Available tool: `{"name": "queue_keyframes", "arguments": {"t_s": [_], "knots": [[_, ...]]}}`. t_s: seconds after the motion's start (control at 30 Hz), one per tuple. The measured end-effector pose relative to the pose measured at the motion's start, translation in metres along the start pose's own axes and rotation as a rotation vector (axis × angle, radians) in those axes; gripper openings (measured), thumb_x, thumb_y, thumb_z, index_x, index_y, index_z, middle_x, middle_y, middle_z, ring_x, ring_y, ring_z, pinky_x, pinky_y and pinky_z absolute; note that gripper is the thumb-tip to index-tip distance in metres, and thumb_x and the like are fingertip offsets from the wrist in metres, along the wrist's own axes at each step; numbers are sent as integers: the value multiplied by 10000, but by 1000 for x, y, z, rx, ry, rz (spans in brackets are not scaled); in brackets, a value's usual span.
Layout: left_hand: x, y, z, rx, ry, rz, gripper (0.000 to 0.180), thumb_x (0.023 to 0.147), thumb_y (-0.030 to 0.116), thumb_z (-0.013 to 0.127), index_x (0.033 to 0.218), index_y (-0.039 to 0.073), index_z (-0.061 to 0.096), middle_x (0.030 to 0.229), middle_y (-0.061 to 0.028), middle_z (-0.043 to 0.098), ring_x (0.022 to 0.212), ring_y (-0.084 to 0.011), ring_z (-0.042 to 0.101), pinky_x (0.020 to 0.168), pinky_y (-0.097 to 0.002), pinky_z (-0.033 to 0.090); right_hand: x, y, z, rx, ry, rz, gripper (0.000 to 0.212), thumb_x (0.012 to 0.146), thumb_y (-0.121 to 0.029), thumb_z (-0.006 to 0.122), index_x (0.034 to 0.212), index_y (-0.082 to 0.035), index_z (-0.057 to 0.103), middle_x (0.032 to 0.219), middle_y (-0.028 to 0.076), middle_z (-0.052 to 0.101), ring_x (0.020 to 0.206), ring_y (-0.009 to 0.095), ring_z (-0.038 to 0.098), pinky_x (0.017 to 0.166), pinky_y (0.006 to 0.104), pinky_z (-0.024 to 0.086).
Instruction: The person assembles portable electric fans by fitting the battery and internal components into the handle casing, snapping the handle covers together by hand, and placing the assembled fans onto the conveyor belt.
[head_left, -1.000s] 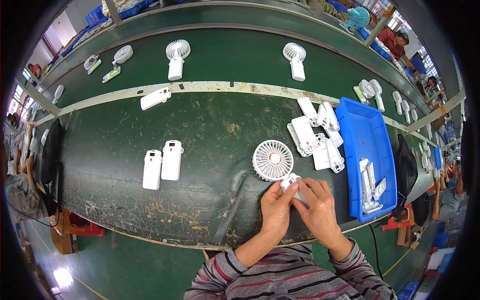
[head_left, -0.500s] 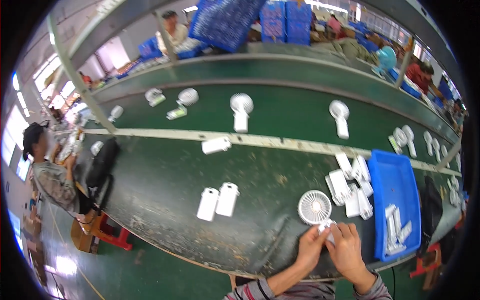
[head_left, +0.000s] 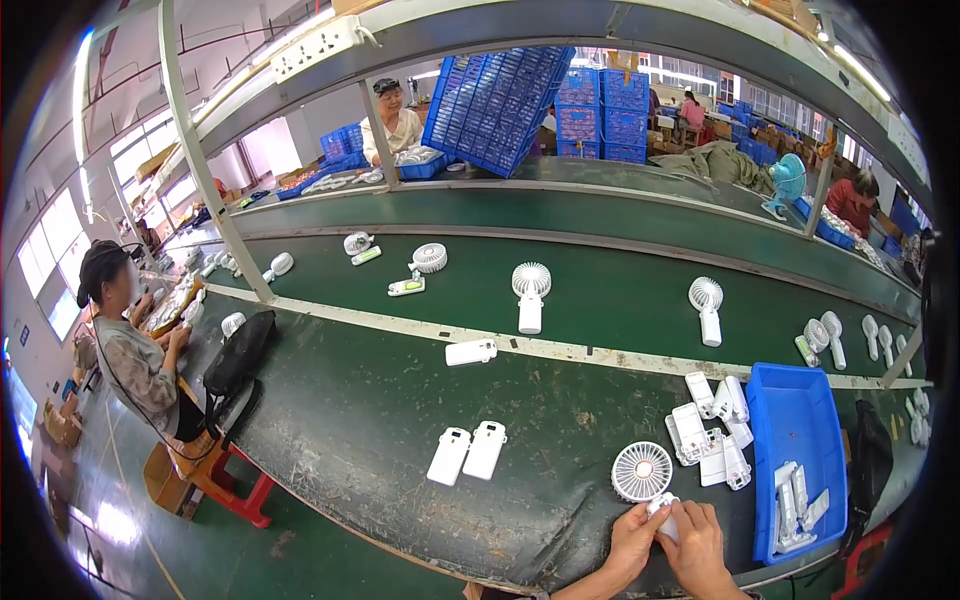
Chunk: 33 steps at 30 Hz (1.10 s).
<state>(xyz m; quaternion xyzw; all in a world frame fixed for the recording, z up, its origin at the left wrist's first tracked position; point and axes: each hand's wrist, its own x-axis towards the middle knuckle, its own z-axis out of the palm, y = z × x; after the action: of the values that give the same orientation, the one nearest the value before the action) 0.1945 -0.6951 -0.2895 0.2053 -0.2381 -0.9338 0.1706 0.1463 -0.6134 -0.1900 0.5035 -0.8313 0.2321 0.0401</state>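
Note:
A white handheld fan point(head_left: 641, 472) is in front of me at the near edge of the bench, its round grille facing up. My left hand point(head_left: 630, 541) is closed on the fan's handle from the left, thumb and fingers pinching near the neck. Against the same handle, my right hand point(head_left: 697, 543) has its fingers curled from the right. Most of the handle is hidden by my fingers. Just beyond the fan lies a pile of white plastic handle casings point(head_left: 712, 455). Two white casings point(head_left: 485, 450) lie side by side farther left.
A blue tray point(head_left: 757, 480) with white parts stands to my right. Another white casing point(head_left: 470, 352) lies near the pale divider rail point(head_left: 560, 350). Beyond it, handheld fans point(head_left: 530, 285) rest on the green belt point(head_left: 600, 290). A black bag point(head_left: 238, 352) and a seated person point(head_left: 130, 340) are at left.
My view has tilted upward, so the bench and my hands sit lower in the picture. Both hands stay on the fan's handle.

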Motion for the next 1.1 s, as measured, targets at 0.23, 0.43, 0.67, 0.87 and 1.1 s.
{"name": "queue_keyframes", "arguments": {"t_s": [0.23, 0.43, 0.67, 0.87, 1.1], "knots": [[-11, 7, 0, -24, -114, -28, 319, 905, 81, 557, 1192, -47, 504, 1161, -128, 595, 1032, -164, 582, 925, -285, 447, -9, 59, 7, 714, -375, 659, 340, 720, -186, 778, 860, 83, 623, 754, 144, 668, 648, 164, 637, 565, 265, 491], [-24, 13, 3, 30, -138, -5, 329, 904, 76, 555, 1198, -60, 497, 1182, -148, 584, 1071, -182, 568, 958, -307, 427, -28, 57, 20, 923, -436, 710, 300, 785, -223, 719, 870, 60, 670, 734, 69, 655, 630, 88, 570, 532, 236, 426], [-19, 24, -2, 25, -127, 61, 274, 909, 61, 529, 1153, -61, 510, 1152, -156, 594, 1061, -224, 577, 941, -347, 445, -15, 32, 21, 636, -244, 392, 299, 802, -251, 662, 857, 43, 649, 662, 184, 618, 587, 206, 623, 546, 354, 461], [-27, 71, 0, 137, -127, 122, 442, 895, 49, 538, 1293, -62, 379, 1226, -198, 532, 1139, -261, 531, 994, -374, 414, 16, 9, 19, 552, -173, 267, 275, 784, -224, 696, 795, 41, 623, 610, 152, 593, 544, 146, 587, 492, 313, 427], [-32, 72, 2, 101, -82, 104, 454, 890, 41, 548, 1295, -69, 374, 1216, -211, 533, 1130, -259, 538, 999, -369, 410, 21, 8, 18, 477, -101, 132, 310, 764, -242, 722, 729, 42, 605, 553, 190, 548, 458, 250, 582, 439, 334, 412]]}}
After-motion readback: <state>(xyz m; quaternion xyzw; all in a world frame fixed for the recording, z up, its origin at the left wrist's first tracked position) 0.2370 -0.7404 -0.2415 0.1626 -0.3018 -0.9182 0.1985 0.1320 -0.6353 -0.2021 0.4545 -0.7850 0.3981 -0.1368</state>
